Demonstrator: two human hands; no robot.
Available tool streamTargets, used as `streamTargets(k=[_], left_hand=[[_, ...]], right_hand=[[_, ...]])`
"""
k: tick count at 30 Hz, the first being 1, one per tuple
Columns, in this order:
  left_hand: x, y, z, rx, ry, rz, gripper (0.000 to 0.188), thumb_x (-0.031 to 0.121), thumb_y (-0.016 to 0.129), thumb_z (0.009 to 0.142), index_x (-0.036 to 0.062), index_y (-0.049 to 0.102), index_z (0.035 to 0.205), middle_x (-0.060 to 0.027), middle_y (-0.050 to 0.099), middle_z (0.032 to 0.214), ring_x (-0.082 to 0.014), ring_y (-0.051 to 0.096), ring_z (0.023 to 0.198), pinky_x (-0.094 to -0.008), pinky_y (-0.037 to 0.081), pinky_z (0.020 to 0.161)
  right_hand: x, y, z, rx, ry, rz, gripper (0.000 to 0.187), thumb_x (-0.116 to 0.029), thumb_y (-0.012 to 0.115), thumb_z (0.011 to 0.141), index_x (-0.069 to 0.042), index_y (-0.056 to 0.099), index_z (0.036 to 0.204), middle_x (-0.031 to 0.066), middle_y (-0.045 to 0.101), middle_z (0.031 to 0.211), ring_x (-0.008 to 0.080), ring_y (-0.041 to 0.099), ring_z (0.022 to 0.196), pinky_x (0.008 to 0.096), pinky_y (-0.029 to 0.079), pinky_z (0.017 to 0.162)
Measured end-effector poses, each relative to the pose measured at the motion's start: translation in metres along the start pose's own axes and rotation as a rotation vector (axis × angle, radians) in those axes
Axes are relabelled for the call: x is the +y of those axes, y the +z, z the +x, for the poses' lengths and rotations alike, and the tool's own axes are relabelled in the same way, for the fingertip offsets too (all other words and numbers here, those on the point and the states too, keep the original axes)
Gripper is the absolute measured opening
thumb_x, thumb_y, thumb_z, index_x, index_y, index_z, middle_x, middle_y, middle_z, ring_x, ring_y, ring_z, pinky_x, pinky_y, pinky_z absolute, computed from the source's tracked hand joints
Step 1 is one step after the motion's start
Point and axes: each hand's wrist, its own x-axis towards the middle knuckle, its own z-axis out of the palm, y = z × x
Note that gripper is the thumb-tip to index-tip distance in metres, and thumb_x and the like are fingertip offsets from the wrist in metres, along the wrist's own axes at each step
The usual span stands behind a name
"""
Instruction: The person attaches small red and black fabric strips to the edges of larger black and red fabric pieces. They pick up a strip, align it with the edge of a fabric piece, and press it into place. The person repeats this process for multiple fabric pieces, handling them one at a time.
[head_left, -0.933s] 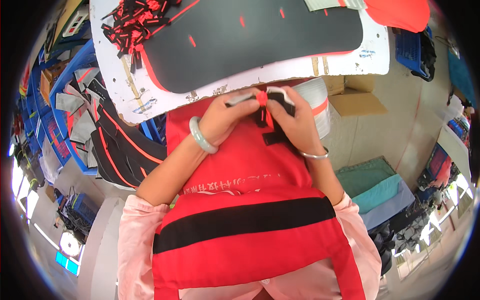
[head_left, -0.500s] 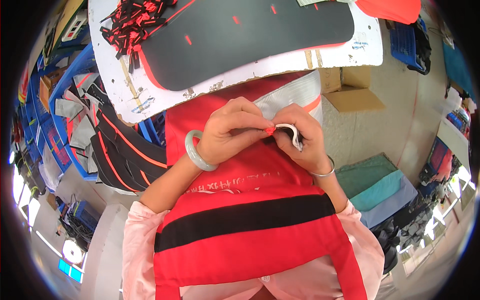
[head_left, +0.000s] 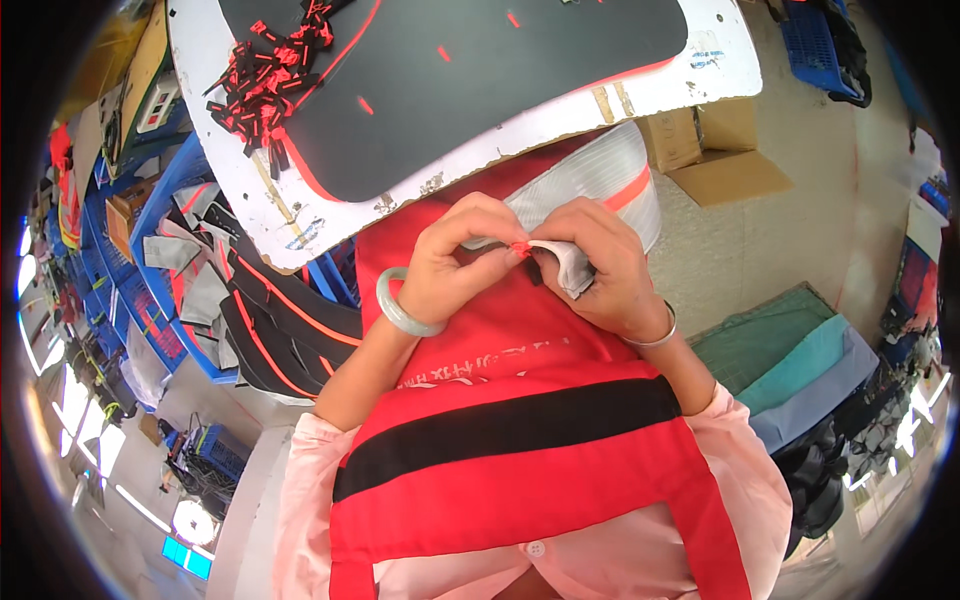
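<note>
My left hand (head_left: 455, 260), with a pale bangle at the wrist, pinches a small orange-red tab (head_left: 521, 249) between thumb and fingertips. Close against it, my right hand (head_left: 608, 270) grips the folded end of a whitish fabric strip (head_left: 572, 268), its fingers curled over the edge. The two sets of fingertips nearly meet at the tab. Behind them, a grey-white ribbed fabric piece (head_left: 590, 185) with an orange stripe lies over my red apron (head_left: 500, 350). Whether tab and strip are joined is hidden by my fingers.
Ahead stands a worn white table (head_left: 560, 125) bearing a dark panel (head_left: 500, 80) with orange marks and a pile of black-and-orange tabs (head_left: 265, 95). A blue crate (head_left: 215, 365) of striped pieces sits left. An open cardboard box (head_left: 725, 175) and a green cloth-lined bin (head_left: 765, 345) are at right.
My hands, with the tab and strip, have shifted slightly left in view. The strip's end now bends more downward over my right fingers. The surroundings have turned a little with my head.
</note>
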Motion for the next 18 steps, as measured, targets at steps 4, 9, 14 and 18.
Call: streamTargets(k=[4, 9, 14, 18], left_hand=[[-0.002, 0.000, 0.000, 0.022, -0.074, -0.087, 0.017, -0.004, 0.069, 0.084, 0.0033, 0.068, 0.099, -0.0081, 0.062, 0.103, -0.0179, 0.058, 0.096, -0.0323, 0.045, 0.088], [-0.002, 0.001, 0.000, 0.043, -0.081, -0.114, 0.016, -0.004, 0.069, 0.084, 0.0034, 0.070, 0.098, -0.0062, 0.062, 0.102, -0.0160, 0.058, 0.097, -0.0307, 0.046, 0.086], [-0.004, 0.000, 0.002, 0.017, -0.037, -0.114, 0.019, -0.005, 0.071, 0.081, 0.0036, 0.070, 0.098, -0.0070, 0.061, 0.104, -0.0183, 0.058, 0.101, -0.0328, 0.046, 0.090], [0.007, 0.000, 0.004, -0.029, 0.095, 0.021, 0.026, -0.005, 0.077, 0.075, 0.0041, 0.070, 0.098, -0.0072, 0.059, 0.104, -0.0217, 0.058, 0.101, -0.0352, 0.048, 0.090]], right_hand=[[0.000, 0.003, 0.000, 0.009, 0.042, 0.039, 0.025, -0.004, 0.073, 0.071, -0.009, 0.063, 0.093, 0.0068, 0.060, 0.082, 0.0293, 0.058, 0.075, 0.0375, 0.043, 0.070], [0.000, 0.001, 0.000, -0.003, 0.085, 0.051, 0.025, -0.004, 0.073, 0.071, -0.009, 0.062, 0.093, 0.0065, 0.061, 0.082, 0.0292, 0.059, 0.077, 0.0385, 0.043, 0.070], [0.001, 0.003, 0.001, 0.026, 0.021, 0.017, 0.026, -0.004, 0.074, 0.069, -0.010, 0.062, 0.092, 0.0052, 0.061, 0.084, 0.0284, 0.060, 0.077, 0.0389, 0.043, 0.071], [0.006, 0.009, -0.003, 0.146, -0.173, -0.024, 0.029, -0.007, 0.076, 0.067, -0.010, 0.063, 0.092, 0.0042, 0.060, 0.085, 0.0270, 0.059, 0.078, 0.0389, 0.044, 0.073]])
